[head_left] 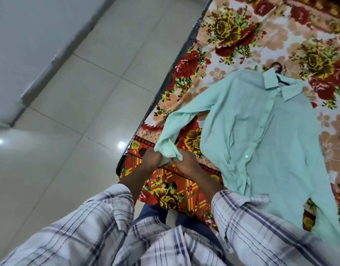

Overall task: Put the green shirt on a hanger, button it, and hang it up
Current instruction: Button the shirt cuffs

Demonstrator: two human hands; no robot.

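Floral bedspread (242, 35) covers the bed where the green shirt (261, 135) lies flat, placket up. My left hand (152, 160) and right hand (186, 162) both pinch its near sleeve cuff (170, 149).

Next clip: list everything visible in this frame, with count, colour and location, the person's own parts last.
Light green button-front shirt: one, mint green, spread front-up on the bed, collar at the far end.
Dark hanger: one, only partly visible inside the collar.
Floral bedspread: one, red, yellow and cream, covering the bed on the right.
Tiled floor: pale grey, left side.
Shirt cuff: one, mint green, near the bed corner, pinched by both hands.
Left hand: gripping the cuff.
Right hand: gripping the cuff.
Checked sleeves: two, white and grey, bottom.
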